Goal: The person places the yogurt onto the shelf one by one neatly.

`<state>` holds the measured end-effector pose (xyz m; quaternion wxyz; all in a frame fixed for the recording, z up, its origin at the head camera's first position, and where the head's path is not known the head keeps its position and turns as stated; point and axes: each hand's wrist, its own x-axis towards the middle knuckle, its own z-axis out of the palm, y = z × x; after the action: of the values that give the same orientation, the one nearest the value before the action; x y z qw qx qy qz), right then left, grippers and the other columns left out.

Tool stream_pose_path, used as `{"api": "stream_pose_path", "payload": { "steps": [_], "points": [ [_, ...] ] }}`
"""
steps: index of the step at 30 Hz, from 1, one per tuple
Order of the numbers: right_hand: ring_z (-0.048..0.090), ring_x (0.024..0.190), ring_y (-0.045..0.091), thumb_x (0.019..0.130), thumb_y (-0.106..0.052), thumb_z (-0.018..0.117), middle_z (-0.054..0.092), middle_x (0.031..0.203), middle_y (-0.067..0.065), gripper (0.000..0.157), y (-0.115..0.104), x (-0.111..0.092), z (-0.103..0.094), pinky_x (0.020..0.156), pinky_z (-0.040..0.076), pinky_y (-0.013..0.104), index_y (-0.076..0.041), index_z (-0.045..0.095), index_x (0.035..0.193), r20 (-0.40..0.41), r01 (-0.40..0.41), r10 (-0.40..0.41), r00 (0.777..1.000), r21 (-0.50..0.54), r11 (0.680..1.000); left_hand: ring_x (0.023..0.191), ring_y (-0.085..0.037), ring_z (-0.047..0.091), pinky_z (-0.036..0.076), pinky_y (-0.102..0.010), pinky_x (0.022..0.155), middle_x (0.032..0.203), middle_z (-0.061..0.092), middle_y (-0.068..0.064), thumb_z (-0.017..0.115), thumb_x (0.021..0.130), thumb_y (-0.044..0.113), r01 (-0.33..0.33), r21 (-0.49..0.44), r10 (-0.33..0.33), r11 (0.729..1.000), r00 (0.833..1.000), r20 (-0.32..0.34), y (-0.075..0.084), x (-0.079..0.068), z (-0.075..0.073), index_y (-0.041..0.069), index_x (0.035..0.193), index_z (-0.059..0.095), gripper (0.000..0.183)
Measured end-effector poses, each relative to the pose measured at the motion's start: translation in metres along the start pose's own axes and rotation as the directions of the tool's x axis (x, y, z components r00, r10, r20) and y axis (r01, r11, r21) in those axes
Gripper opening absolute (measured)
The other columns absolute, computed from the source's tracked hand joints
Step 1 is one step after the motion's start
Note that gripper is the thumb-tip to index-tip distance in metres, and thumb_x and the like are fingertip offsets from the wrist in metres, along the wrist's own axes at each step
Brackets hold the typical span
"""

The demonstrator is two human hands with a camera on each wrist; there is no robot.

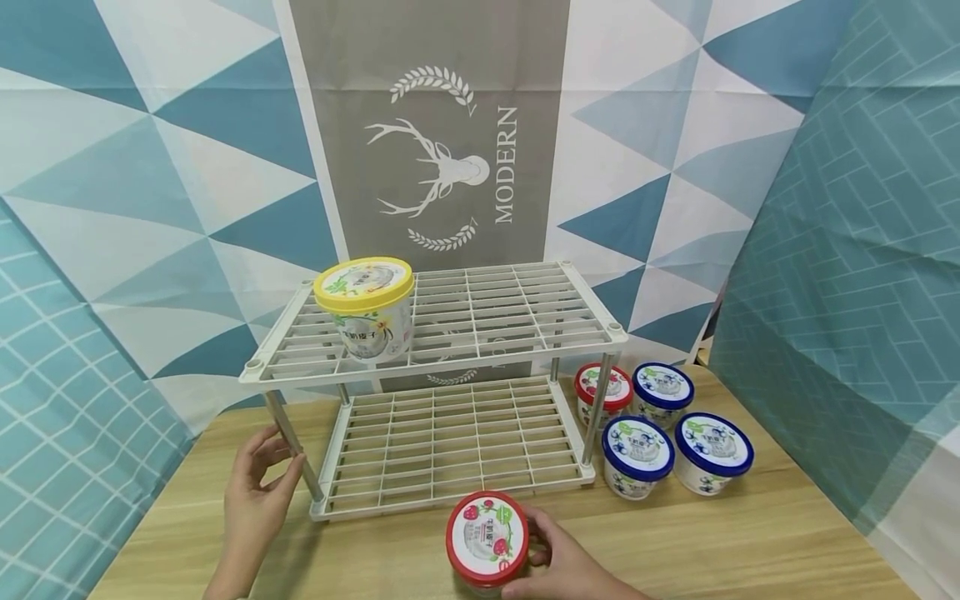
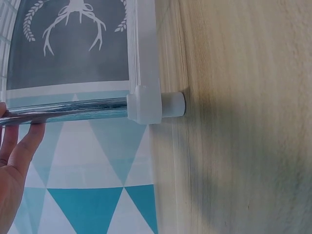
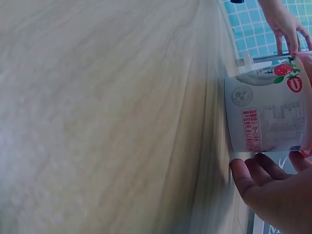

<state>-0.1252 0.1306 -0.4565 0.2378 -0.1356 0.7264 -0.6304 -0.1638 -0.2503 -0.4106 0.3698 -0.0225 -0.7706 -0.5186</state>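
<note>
And here we are at the white rack [image 1: 450,364], both hands busy! The left hand [image 1: 258,487] is out at the rack's left side, thumb and fingers pinching the front left post [image 2: 87,110]. Meanwhile the right hand [image 1: 558,558] curls round the right flank of the near red-lidded tub [image 1: 486,537], and that tub is right in front of the rack, a touch right of its middle, lid up. Is its base down on the worktop [image 1: 375,558] or just clear of it? From this angle I can't say for sure.

Look at the field around it: the yellow-lidded tub [image 1: 367,308] stands up on the rack's top shelf, towards the left end, while the other red-lidded tub [image 1: 607,386] and three blue-lidded tubs [image 1: 637,454] crowd the worktop to the right of the rack.

Now, good technique here, I'd say: grip the white wall, not just the lid, so the top can't pop loose. Keep the tub level, give the rack's front rail room, and let that left hand steady the post without pulling; any tug could slide the rack, yellow-lidded tub and all!
</note>
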Motion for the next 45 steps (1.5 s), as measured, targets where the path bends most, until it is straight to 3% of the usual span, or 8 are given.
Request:
{"api": "stream_pose_path", "payload": {
  "steps": [5,11,15,19,22,25,32,45],
  "points": [
    [0.050,0.110,0.021,0.077,-0.021,0.078,0.046,0.134,0.014,0.089,0.001,0.001,0.003,0.092,0.050,0.033,-0.003,0.024,0.145,-0.008,-0.015,0.015,1.000,0.006,1.000,0.083,0.009,0.058,0.051,-0.004,0.061,0.097,0.057,0.024,0.064,0.074,-0.021,0.010,-0.007,-0.010,1.000,1.000,-0.005,-0.002,-0.001,0.000,-0.004,0.125,0.047,0.056],
    [0.050,0.109,0.020,0.076,-0.020,0.079,0.048,0.131,0.013,0.090,0.002,0.002,0.007,0.086,0.048,0.023,0.000,0.024,0.144,-0.029,0.023,-0.023,0.999,-0.012,1.000,0.083,0.009,0.058,0.051,-0.004,0.061,0.097,0.057,0.024,0.065,0.074,-0.020,0.024,-0.008,-0.024,1.000,1.000,-0.007,-0.006,0.000,0.001,-0.004,0.126,0.047,0.057],
    [0.049,0.113,0.022,0.074,-0.019,0.080,0.047,0.132,0.014,0.092,0.003,0.003,0.011,0.088,0.046,0.023,0.002,0.024,0.143,-0.054,0.041,-0.043,0.998,-0.031,0.999,0.083,0.009,0.058,0.051,-0.004,0.061,0.098,0.057,0.024,0.065,0.074,-0.020,0.019,-0.008,-0.020,1.000,1.000,-0.006,-0.006,0.001,0.001,-0.004,0.126,0.047,0.057],
    [0.047,0.120,0.031,0.073,-0.019,0.081,0.044,0.136,0.018,0.093,0.004,0.004,0.015,0.099,0.045,0.042,0.001,0.023,0.143,-0.070,0.045,-0.047,0.996,-0.035,0.998,0.084,0.009,0.058,0.051,-0.004,0.061,0.098,0.057,0.023,0.064,0.075,-0.020,0.021,-0.006,-0.021,1.000,1.000,0.002,-0.003,0.000,0.000,-0.003,0.126,0.047,0.057],
    [0.042,0.125,0.039,0.072,-0.020,0.082,0.040,0.139,0.019,0.096,0.005,0.006,0.019,0.103,0.036,0.060,0.000,0.022,0.144,-0.080,0.025,-0.027,0.996,-0.022,0.999,0.084,0.009,0.058,0.051,-0.004,0.061,0.098,0.057,0.024,0.064,0.075,-0.019,0.025,-0.001,-0.025,1.000,1.000,0.003,-0.003,0.000,0.000,-0.002,0.126,0.047,0.057],
    [0.038,0.129,0.043,0.070,-0.022,0.083,0.040,0.141,0.018,0.099,0.005,0.007,0.022,0.104,0.032,0.065,-0.004,0.021,0.145,-0.095,-0.014,0.014,0.995,-0.001,1.000,0.084,0.009,0.058,0.051,-0.004,0.061,0.098,0.057,0.024,0.065,0.075,-0.019,0.021,-0.001,-0.021,1.000,1.000,-0.001,-0.004,0.000,0.000,-0.003,0.126,0.047,0.057],
    [0.042,0.125,0.040,0.066,-0.029,0.085,0.043,0.137,0.014,0.106,0.006,0.011,0.031,0.100,0.042,0.058,-0.005,0.020,0.146,-0.143,-0.061,0.058,0.988,-0.015,0.998,0.084,0.009,0.058,0.052,-0.005,0.061,0.098,0.057,0.023,0.064,0.075,-0.020,0.010,-0.012,-0.010,1.000,1.000,0.000,-0.003,0.000,0.000,-0.004,0.126,0.047,0.057],
    [0.043,0.124,0.041,0.061,-0.034,0.088,0.044,0.135,0.016,0.108,0.008,0.015,0.040,0.099,0.043,0.058,-0.004,0.023,0.142,-0.237,-0.055,0.044,0.970,-0.039,0.998,0.084,0.009,0.058,0.051,-0.004,0.063,0.098,0.057,0.023,0.063,0.075,-0.021,-0.002,0.005,0.002,1.000,1.000,-0.002,0.002,0.000,0.001,-0.004,0.125,0.047,0.056]
  ]
}}
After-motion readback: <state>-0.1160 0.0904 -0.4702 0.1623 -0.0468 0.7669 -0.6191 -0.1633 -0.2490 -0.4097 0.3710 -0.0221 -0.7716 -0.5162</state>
